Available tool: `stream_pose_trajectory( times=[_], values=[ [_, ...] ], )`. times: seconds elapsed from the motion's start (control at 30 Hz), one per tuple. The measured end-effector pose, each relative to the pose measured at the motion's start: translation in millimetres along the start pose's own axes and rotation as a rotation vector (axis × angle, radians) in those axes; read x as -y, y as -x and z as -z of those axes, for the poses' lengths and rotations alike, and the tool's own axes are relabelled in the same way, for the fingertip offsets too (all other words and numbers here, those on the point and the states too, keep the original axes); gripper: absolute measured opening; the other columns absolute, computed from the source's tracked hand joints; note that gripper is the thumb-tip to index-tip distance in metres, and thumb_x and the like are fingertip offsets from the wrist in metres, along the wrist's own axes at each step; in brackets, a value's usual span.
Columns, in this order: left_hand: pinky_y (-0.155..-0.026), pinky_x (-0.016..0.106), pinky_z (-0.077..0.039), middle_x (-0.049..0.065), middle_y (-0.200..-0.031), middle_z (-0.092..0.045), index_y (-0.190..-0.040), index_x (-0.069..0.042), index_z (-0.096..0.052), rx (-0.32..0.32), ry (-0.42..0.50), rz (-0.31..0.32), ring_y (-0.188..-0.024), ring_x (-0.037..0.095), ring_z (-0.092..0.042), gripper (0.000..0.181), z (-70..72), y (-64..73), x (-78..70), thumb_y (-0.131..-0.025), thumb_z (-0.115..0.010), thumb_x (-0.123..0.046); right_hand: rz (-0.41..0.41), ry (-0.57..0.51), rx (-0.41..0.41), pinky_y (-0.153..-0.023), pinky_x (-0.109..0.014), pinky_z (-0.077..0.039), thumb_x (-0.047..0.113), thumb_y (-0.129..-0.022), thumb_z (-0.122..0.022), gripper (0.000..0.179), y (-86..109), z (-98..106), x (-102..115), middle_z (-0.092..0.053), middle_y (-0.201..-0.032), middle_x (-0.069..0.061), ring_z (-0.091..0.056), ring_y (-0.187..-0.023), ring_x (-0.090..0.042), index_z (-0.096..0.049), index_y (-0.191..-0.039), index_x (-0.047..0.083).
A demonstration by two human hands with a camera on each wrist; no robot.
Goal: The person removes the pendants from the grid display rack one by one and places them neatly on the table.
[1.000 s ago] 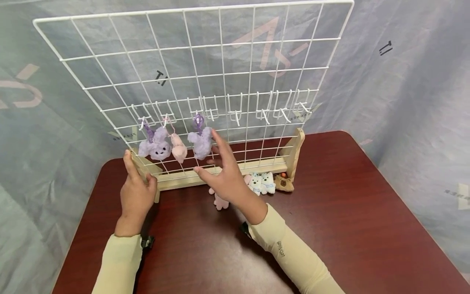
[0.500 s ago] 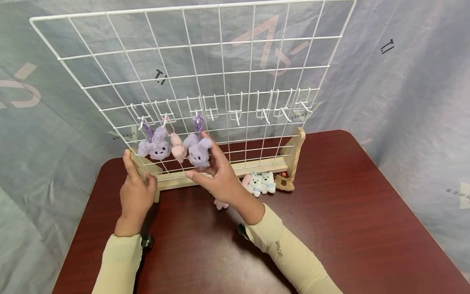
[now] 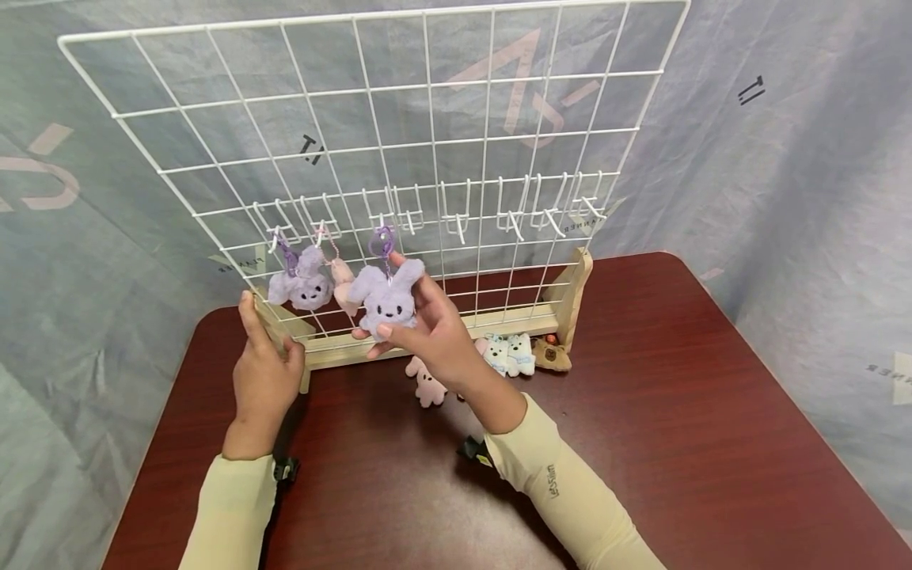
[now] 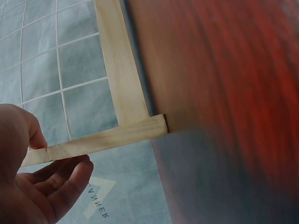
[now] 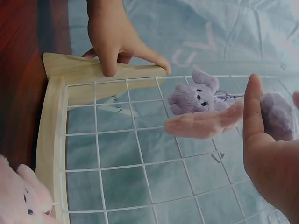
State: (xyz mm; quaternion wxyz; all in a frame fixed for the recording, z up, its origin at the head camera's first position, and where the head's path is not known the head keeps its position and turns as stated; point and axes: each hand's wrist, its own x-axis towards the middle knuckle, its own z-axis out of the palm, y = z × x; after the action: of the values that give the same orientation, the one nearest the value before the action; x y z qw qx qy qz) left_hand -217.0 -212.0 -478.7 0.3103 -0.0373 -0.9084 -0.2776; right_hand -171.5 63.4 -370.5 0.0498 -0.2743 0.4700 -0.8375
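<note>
Grey printed fabric [image 3: 712, 158] hung behind a dark red table [image 3: 655, 396], and a white wire grid [image 3: 427, 11] stood on it in a wooden stand [image 3: 492, 323]. The right hand [image 3: 436, 336] pinched a lavender plush [image 3: 387, 301], thumb across its lower front and fingers behind, so that its face was turned outward. That plush was just below a white hook, its purple ring [image 3: 382, 241] at the hook; whether the ring sat fully behind the tip, I could not tell. The left hand [image 3: 267, 380] gripped the stand's wooden end piece [image 4: 107, 140], thumb on one side and fingers on the other.

Just beside the held plush hung a pink plush [image 3: 343, 283], partly covered by it; beyond that, a second lavender plush [image 3: 311, 291] hung from the leftmost hook. More white hooks [image 3: 459, 229] ran to the right. Near the base lay a pink bear-like toy [image 3: 429, 389], two white plushes [image 3: 509, 356] and a brown plush [image 3: 551, 356].

A forward tug on the held toy could, I judged, have slid its ring off the hook or dragged the hook along the wire. Twisting it too far might have tangled it with its pink neighbour, or knocked that one loose. Had the left hand's hold slackened during a pull, the tall grid could have rocked forward.
</note>
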Motion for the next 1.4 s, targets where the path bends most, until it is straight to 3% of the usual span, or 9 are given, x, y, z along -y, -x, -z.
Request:
stream_pose_trajectory(
  times=[0.17,0.3,0.93,1.03,1.13,1.23,1.4],
  values=[
    [-0.050,0.058,-0.037,0.028,-0.071,-0.054,-0.169,-0.012,-0.011,-0.003,0.006,0.001,-0.051,0.039,-0.044,0.089,0.0,-0.4,-0.5,-0.094,-0.060,-0.010,0.054,0.017,0.021,-0.072,-0.034,-0.064,-0.015,-0.095,-0.052,0.084,1.4,-1,4,-0.039,-0.162,-0.023,-0.079,-0.095,-0.020,-0.019,-0.169,0.008],
    [-0.050,0.057,-0.037,0.029,-0.073,-0.055,-0.169,-0.012,-0.011,-0.003,0.006,0.002,-0.051,0.039,-0.044,0.089,0.4,-0.4,-0.9,-0.094,-0.061,-0.010,0.095,0.025,0.049,-0.071,-0.033,-0.064,-0.013,-0.096,-0.051,0.082,2.3,-2,8,-0.024,-0.175,-0.017,-0.078,-0.098,-0.021,-0.018,-0.169,0.005],
    [-0.048,0.053,-0.035,0.027,-0.070,-0.052,-0.169,-0.013,-0.011,-0.003,0.007,0.004,-0.049,0.036,-0.041,0.090,0.4,0.0,0.8,-0.094,-0.060,-0.010,0.175,0.078,0.050,-0.063,-0.029,-0.061,-0.005,-0.095,-0.056,0.075,8.3,0,24,-0.033,-0.171,-0.022,-0.078,-0.098,-0.020,-0.025,-0.163,-0.007],
    [-0.048,0.053,-0.035,0.027,-0.070,-0.053,-0.169,-0.013,-0.010,-0.002,0.007,0.004,-0.049,0.036,-0.041,0.090,0.4,0.2,0.8,-0.094,-0.060,-0.010,0.166,0.074,0.036,-0.061,-0.030,-0.060,-0.005,-0.095,-0.057,0.073,9.8,1,27,-0.047,-0.162,-0.019,-0.078,-0.096,-0.020,-0.027,-0.161,-0.009],
    [-0.049,0.054,-0.036,0.028,-0.072,-0.054,-0.169,-0.012,-0.011,-0.006,0.006,0.000,-0.049,0.036,-0.042,0.090,0.6,0.4,0.6,-0.094,-0.061,-0.010,0.150,0.063,0.027,-0.060,-0.033,-0.061,-0.005,-0.094,-0.058,0.069,11.0,2,29,-0.062,-0.141,-0.013,-0.079,-0.094,-0.021,-0.031,-0.158,-0.012],
    [-0.049,0.054,-0.036,0.029,-0.074,-0.055,-0.169,-0.012,-0.011,-0.005,0.006,0.001,-0.050,0.037,-0.043,0.090,0.8,0.3,0.1,-0.094,-0.060,-0.009,0.131,0.062,0.015,-0.057,-0.036,-0.060,-0.004,-0.094,-0.059,0.065,11.5,2,29,-0.068,-0.121,-0.007,-0.079,-0.090,-0.020,-0.034,-0.153,-0.015],
    [-0.050,0.055,-0.037,0.033,-0.079,-0.058,-0.169,-0.013,-0.010,0.002,0.012,0.017,-0.051,0.039,-0.045,0.091,1.2,-0.3,-0.3,-0.094,-0.060,-0.010,0.088,0.056,-0.007,-0.055,-0.036,-0.060,-0.001,-0.097,-0.056,0.053,11.2,2,29,-0.072,-0.110,-0.005,-0.080,-0.086,-0.021,-0.042,-0.146,-0.013]
  ],
)
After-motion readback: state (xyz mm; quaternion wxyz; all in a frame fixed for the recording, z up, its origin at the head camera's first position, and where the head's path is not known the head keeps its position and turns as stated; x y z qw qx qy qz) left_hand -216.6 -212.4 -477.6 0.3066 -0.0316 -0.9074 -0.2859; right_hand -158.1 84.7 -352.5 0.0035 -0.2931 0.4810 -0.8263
